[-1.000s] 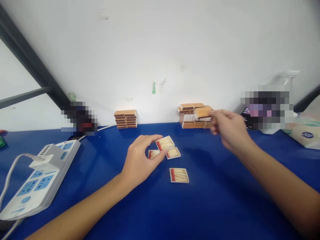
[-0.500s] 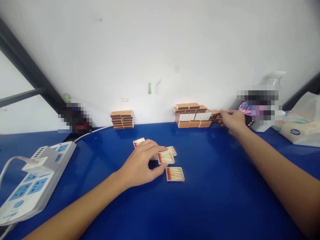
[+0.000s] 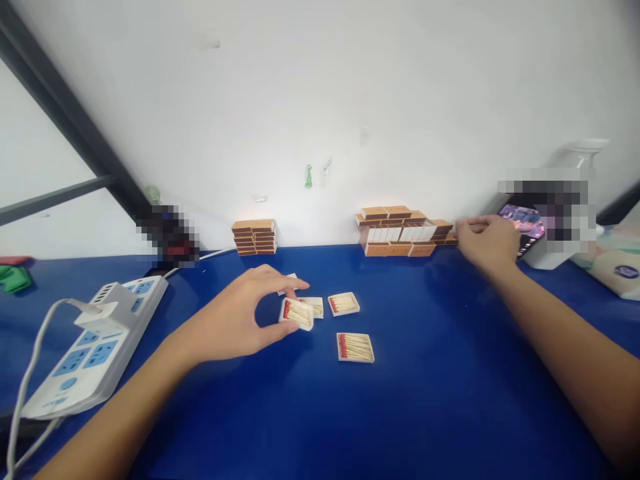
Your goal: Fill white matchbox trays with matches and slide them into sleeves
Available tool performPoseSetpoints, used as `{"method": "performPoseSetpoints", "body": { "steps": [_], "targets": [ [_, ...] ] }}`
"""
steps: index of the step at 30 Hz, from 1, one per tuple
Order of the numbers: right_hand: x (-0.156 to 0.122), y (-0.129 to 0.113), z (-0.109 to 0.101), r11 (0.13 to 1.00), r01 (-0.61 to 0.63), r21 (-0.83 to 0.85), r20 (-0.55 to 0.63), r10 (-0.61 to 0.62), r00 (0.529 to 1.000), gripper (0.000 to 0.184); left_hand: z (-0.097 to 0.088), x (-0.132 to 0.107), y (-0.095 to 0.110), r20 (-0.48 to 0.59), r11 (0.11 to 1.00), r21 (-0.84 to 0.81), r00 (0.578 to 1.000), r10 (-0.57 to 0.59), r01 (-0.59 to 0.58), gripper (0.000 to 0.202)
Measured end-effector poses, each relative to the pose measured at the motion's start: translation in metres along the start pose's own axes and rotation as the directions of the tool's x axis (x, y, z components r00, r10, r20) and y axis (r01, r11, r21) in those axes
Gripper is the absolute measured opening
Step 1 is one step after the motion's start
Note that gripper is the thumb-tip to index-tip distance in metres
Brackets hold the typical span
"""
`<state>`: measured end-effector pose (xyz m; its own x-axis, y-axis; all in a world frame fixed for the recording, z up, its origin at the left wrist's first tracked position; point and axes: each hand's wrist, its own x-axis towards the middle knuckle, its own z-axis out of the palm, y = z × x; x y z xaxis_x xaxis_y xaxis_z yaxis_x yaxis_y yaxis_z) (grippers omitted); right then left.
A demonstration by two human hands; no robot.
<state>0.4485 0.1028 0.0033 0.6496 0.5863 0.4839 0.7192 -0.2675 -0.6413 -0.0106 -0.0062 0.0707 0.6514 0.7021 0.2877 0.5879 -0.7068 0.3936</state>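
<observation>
My left hand point(image 3: 235, 320) pinches an open matchbox tray point(image 3: 297, 313) full of red-tipped matches, lifted slightly off the blue table point(image 3: 450, 400). Other open trays lie close by: one point(image 3: 344, 303) to its right, one point(image 3: 355, 347) nearer me, and one partly hidden behind the held tray. My right hand point(image 3: 487, 243) reaches to the far right end of a stack of brown matchbox sleeves point(image 3: 400, 230) against the wall, fingers closed at the stack's end boxes.
A smaller stack of matchboxes point(image 3: 254, 237) stands against the wall at centre left. A white power strip point(image 3: 95, 340) with a plugged-in cable lies at the left. A phone point(image 3: 523, 223) and a tissue pack point(image 3: 617, 270) sit at the far right.
My right hand carried a brown sleeve to the right end of the far stack. My left hand picked one tray out of the cluster and drew it left.
</observation>
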Motion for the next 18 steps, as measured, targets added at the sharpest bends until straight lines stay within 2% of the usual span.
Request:
{"method": "performPoseSetpoints", "body": {
  "steps": [3,6,8,10,11,13,15,18],
  "targets": [
    [0.001,0.001,-0.001,0.998,-0.045,-0.045,-0.018,0.044,0.999,0.014,0.002,-0.020,-0.004,0.011,0.997,0.071,1.000,-0.028,0.028,0.049],
    [-0.002,-0.003,-0.002,0.997,-0.045,-0.063,-0.005,0.045,0.999,0.017,0.001,-0.021,-0.013,0.053,0.991,0.129,0.998,-0.038,0.031,0.053],
    [-0.006,-0.006,-0.003,0.997,-0.037,-0.071,0.003,0.037,0.999,0.019,-0.006,-0.005,-0.026,0.028,0.989,0.142,0.999,-0.032,0.027,0.052],
    [-0.010,-0.007,-0.004,0.997,-0.027,-0.076,0.005,0.028,1.000,0.019,-0.019,0.020,-0.044,-0.108,0.983,0.176,0.994,-0.024,0.043,0.042],
    [-0.012,-0.008,-0.005,0.997,-0.022,-0.076,0.005,0.023,1.000,0.019,-0.026,0.034,-0.056,-0.188,0.966,0.251,0.982,-0.015,0.063,0.039],
    [-0.014,-0.009,-0.006,0.997,-0.012,-0.072,0.006,0.013,1.000,0.019,-0.036,0.059,-0.080,-0.256,0.897,0.417,0.966,-0.037,0.145,0.039],
    [-0.016,-0.010,-0.008,0.998,-0.005,-0.065,0.004,0.005,1.000,0.018,-0.041,0.077,-0.102,-0.229,0.839,0.508,0.970,-0.088,0.195,0.038],
    [-0.017,-0.012,-0.010,0.998,0.003,-0.057,-0.010,-0.004,1.000,0.018,-0.041,0.090,-0.123,-0.178,0.778,0.587,0.973,-0.147,0.225,0.034]
  ]
}}
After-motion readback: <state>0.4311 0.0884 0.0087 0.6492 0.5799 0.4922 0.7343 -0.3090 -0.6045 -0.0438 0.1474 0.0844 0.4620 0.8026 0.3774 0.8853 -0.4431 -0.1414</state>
